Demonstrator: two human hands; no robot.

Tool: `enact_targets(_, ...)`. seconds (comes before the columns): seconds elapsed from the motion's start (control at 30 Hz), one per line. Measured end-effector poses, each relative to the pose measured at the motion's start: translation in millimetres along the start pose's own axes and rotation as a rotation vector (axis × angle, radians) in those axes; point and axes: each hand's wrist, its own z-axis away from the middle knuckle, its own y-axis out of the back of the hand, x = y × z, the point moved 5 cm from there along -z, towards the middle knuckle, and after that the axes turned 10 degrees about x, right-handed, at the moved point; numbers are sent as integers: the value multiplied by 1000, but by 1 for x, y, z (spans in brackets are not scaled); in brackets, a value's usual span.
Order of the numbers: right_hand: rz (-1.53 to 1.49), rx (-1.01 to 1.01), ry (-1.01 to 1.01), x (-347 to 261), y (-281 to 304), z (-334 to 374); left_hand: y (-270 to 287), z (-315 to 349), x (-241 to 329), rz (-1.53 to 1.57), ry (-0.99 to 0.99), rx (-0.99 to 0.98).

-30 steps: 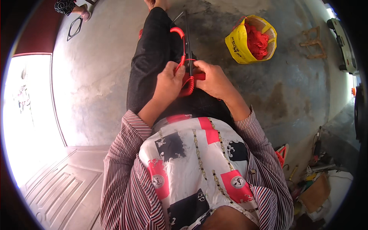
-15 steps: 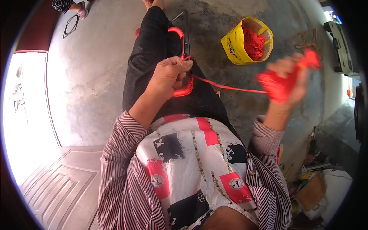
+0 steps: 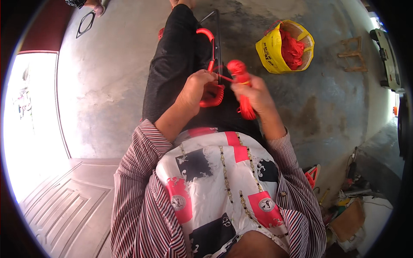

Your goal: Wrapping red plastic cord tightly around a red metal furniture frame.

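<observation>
Red cord held between two hands at the frame; slack or a snag looks the main risk.

The left hand (image 3: 198, 91) has thumb and forefinger pressed together beside the dark metal frame (image 3: 217, 36), apparently pinching cord, though the exact grip is too small to tell. The right hand (image 3: 257, 95), slightly blurred, has its fingers curled around the red cord bundle (image 3: 246, 108), which is over the lap just right of the frame; a strand (image 3: 226, 78) runs between the hands. If the left pinch eased, the red coils (image 3: 220, 94) at the frame's near corner might loosen. A slipping right grip could drop the bundle, and its looped lower end might catch on the bar and tangle.
</observation>
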Motion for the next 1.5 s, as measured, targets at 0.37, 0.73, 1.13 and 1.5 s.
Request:
enact_targets(0.37,-323,215,220,-46,72,60,-15,-8,-21,199,265,-128)
enact_targets(0.73,-644,-157,-209,-3,-7,44,-37,61,33,-566,-985,-225)
enact_targets(1.13,-566,-372,-212,-23,-21,13,-2,35,37,144,-369,-352)
enact_targets(1.5,-873,-447,-242,-33,-22,10,1,31,64,565,-266,-502)
